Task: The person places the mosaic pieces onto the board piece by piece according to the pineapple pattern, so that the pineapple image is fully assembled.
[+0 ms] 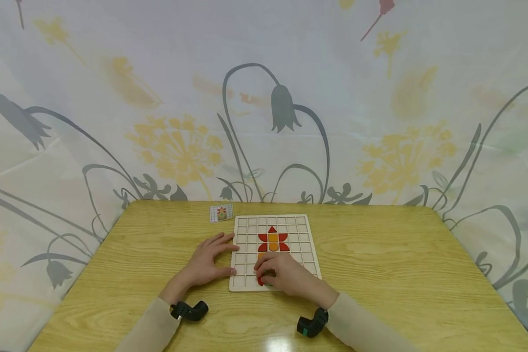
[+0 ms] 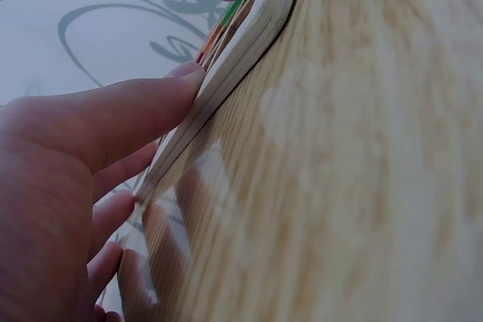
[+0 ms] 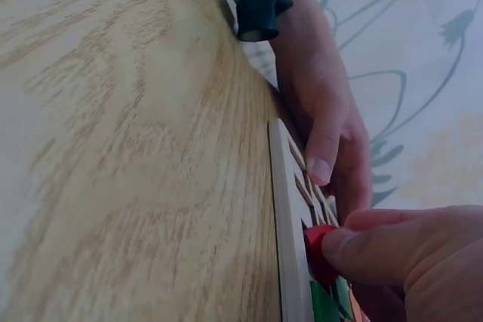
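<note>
A pale wooden grid board lies on the table with red and orange tiles set in its middle columns. At its left edge rests my left hand, fingers spread, with the thumb and fingertips touching the rim. My right hand is over the lower middle of the board and pinches a red tile between thumb and fingers. In the right wrist view this tile is tilted in the grid near the front rim, beside green tiles. The right hand hides part of the tile pattern.
Behind the board's back left corner lies a small picture card showing a red, orange and green figure on a grid. The wooden table reaches back to a flower-patterned cloth. Black cameras are strapped on both wrists.
</note>
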A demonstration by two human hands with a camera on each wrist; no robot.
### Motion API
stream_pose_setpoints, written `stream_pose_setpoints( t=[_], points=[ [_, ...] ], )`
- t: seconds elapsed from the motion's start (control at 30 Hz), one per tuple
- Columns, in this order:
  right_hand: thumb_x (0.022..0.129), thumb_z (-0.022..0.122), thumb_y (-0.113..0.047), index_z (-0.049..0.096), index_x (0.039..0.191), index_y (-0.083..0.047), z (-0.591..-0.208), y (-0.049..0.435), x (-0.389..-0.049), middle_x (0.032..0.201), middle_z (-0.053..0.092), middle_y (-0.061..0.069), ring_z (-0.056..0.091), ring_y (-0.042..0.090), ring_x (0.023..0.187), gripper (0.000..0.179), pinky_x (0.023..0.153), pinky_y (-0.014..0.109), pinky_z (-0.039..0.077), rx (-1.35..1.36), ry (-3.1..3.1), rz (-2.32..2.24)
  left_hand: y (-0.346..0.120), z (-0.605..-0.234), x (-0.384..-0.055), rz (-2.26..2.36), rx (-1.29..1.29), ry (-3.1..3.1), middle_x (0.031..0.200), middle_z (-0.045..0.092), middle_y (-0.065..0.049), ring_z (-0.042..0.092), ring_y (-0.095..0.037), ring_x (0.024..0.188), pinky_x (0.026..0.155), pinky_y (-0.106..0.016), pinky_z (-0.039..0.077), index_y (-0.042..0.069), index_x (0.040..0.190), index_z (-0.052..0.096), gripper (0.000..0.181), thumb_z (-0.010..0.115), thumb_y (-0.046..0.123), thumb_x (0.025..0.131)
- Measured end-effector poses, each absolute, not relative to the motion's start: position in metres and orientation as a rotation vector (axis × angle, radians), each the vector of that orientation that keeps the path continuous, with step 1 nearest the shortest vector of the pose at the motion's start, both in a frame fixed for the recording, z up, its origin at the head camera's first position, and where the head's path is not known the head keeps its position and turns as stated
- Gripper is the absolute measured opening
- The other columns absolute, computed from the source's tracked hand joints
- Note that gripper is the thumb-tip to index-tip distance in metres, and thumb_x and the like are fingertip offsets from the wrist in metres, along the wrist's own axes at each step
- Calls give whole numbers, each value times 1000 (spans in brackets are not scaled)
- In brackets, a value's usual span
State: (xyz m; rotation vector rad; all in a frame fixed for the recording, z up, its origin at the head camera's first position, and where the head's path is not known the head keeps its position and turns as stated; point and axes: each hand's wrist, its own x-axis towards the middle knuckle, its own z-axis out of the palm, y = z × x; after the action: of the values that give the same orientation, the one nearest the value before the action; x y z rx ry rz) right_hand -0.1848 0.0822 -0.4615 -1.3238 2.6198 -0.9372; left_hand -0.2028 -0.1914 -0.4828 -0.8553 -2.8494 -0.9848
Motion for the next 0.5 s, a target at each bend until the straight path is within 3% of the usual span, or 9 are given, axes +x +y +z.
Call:
stream_pose_setpoints(
  t=[0.27,0.5],
  points=[
    [90,77,-18,76,87,-16,-462,77,-181,109,68,-5,63,9,101,4,90,23,50,-1377,2675,-847,-191,-483,-203,-993,-853,-2853,157,39,-7,24,-37,147,111,-66,17,17,132,66,53,77,39,85],
    [90,76,-14,76,100,-15,-464,79,-180,114,67,-6,62,9,106,10,92,24,49,-1361,2652,-857,-192,-485,-204,-979,-852,-2856,157,39,-6,23,-35,148,111,-67,17,18,132,66,54,77,42,85]
  ],
)
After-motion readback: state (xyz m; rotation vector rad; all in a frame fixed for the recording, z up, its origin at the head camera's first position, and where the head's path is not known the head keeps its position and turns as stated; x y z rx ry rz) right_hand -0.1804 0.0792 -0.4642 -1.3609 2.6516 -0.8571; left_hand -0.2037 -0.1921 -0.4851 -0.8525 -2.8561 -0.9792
